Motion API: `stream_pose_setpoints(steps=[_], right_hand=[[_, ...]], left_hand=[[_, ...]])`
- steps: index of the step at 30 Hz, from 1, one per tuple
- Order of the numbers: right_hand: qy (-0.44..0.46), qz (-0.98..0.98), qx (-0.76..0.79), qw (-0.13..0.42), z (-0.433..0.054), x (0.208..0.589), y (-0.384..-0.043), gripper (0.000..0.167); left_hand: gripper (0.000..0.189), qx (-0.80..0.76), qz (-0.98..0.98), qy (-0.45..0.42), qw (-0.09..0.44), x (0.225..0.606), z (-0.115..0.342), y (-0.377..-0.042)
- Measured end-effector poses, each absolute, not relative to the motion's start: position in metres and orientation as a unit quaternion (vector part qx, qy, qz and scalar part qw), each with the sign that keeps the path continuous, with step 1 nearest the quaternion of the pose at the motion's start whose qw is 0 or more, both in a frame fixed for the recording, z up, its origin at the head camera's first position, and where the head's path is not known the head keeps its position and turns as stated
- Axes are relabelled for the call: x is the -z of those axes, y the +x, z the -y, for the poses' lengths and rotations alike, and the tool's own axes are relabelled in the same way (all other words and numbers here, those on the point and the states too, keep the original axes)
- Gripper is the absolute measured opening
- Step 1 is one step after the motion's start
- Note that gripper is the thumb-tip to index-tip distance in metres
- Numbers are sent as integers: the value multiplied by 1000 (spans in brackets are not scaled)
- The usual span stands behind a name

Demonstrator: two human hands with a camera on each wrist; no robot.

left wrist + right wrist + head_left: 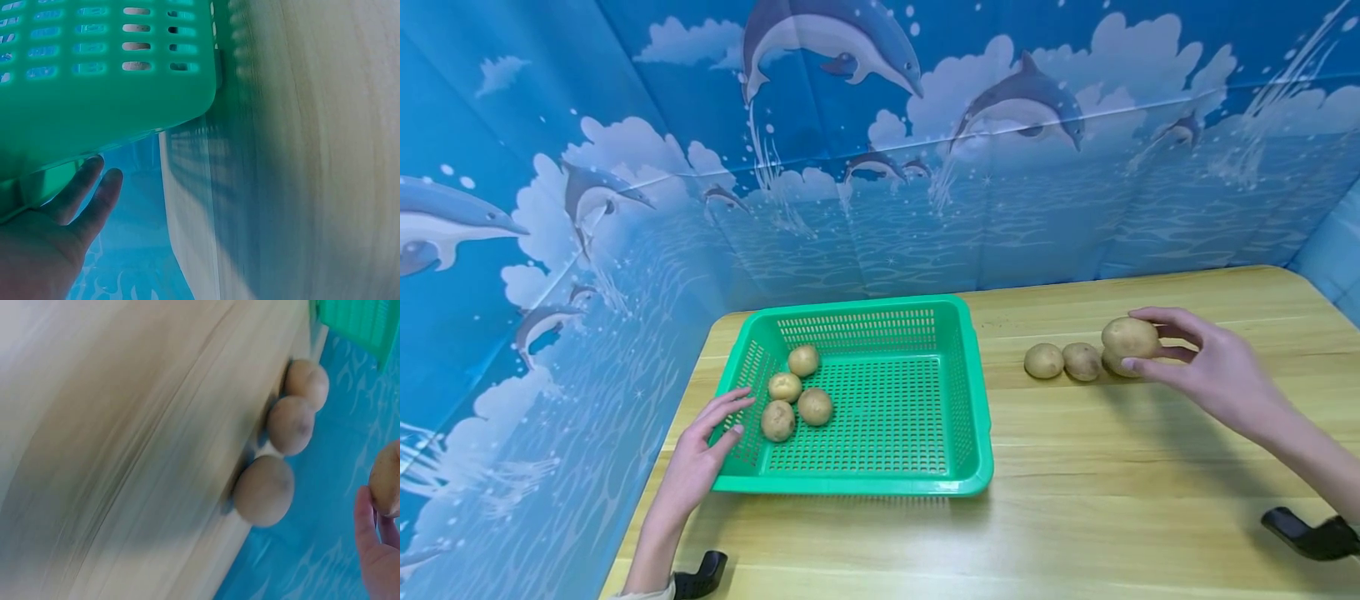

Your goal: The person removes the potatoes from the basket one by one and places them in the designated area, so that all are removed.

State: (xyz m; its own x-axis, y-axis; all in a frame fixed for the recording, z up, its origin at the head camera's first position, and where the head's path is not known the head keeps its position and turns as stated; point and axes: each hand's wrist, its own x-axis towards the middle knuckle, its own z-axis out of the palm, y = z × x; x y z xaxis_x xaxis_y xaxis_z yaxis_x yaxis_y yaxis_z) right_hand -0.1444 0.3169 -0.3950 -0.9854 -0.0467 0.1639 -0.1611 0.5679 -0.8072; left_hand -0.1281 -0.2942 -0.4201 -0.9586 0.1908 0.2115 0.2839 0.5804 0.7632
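My right hand (1225,371) pinches a potato (1130,337) between thumb and fingers, above the right end of a row on the table. In the right wrist view the held potato (387,478) stands apart from the three lying in that row. The left potato (1043,361) and middle potato (1082,362) show fully from the head; the right one is partly covered by the held potato. My left hand (696,462) lies at the left rim of a green plastic basket (850,485), fingers loosely extended over it. Several potatoes (816,407) sit grouped in the basket's left part.
The wooden table (1075,517) runs under everything, with its back edge against a blue curtain (1037,217) printed with dolphins. The same curtain covers the left side. Black wrist straps or mounts (1311,533) sit on both forearms.
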Motion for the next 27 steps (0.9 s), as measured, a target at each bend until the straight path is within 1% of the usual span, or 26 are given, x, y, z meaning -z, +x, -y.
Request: stream_pose_setpoints(steps=[10,19,27], right_hand=[[23,905,-418,74,-345,403,-153,65],[-4,922,-378,87,-360,412,-159,67],[-19,927,-366,78,-370,423,-165,71]], left_hand=[[36,446,884,-129,51,418,292,-127],[35,447,883,-132,52,417,292,-126],[36,446,884,-131,47,418,292,-126]])
